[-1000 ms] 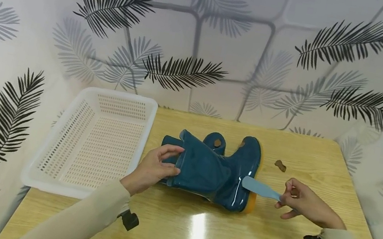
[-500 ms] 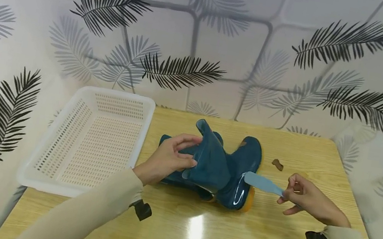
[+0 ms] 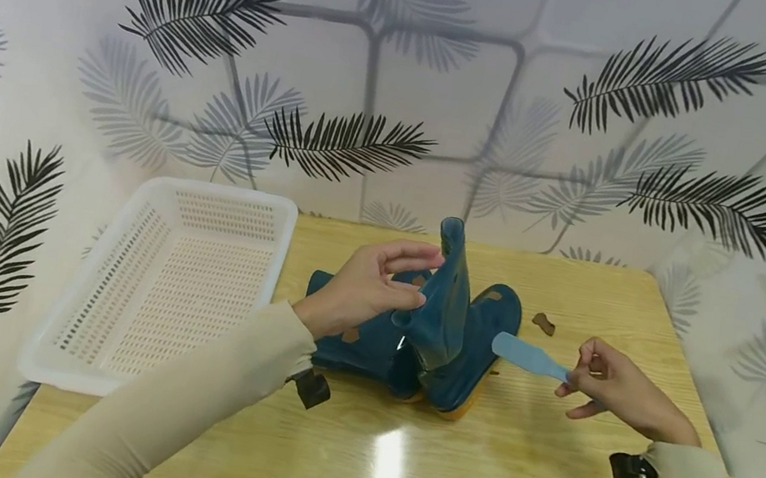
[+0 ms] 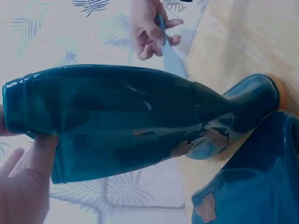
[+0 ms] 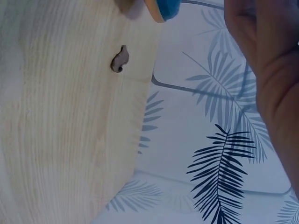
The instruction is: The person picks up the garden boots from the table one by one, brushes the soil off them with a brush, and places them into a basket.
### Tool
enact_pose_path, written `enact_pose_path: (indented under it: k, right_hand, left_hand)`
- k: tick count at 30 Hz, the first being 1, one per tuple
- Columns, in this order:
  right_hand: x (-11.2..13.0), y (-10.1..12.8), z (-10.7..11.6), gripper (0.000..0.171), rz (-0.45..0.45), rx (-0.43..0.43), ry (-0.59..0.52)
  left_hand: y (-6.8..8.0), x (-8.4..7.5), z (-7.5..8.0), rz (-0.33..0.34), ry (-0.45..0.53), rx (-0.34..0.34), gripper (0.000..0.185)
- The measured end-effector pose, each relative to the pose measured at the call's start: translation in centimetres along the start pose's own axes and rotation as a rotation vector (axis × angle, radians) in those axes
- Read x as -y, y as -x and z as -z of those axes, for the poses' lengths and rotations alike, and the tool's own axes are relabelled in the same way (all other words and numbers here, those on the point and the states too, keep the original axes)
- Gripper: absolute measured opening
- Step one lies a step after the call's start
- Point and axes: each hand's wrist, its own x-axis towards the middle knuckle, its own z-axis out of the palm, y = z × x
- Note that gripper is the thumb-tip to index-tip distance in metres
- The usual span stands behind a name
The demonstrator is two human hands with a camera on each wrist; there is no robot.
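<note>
No readable text, label or number anywhere (boots and basket alike).

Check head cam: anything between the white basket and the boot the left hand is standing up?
Yes. In the head view the second boot lies flat between the white basket and the raised boot, with the left hand above it.

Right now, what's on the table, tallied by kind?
Blue rubber boots: 2, one raised by the left hand, one lying flat
Blue scraper, held by the right hand: 1
White basket: 1
Loose brown scrap: 1
Total: 5
</note>
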Motion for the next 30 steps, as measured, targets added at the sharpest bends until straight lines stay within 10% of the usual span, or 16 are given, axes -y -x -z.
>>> enact_pose_path:
  k: [8, 20, 30]
  right_hand:
    - [1.2, -3.0, 0.8, 0.018, -0.006, -0.125, -0.010]
    - [2.0, -8.4, 0.7, 0.022, -0.139, -0.021, -0.016]
    - [0.7, -9.1, 1.5, 0.035, -0.159, -0.185, 0.021]
  left_hand:
    - [0.4, 0.2, -0.3, 0.020, 0.100, 0.001, 0.064]
    - [1.2, 1.4, -0.2, 0.031, 0.141, -0.012, 0.062]
    - [1.3, 2.1, -0.2, 0.024, 0.159, -0.035, 0.063]
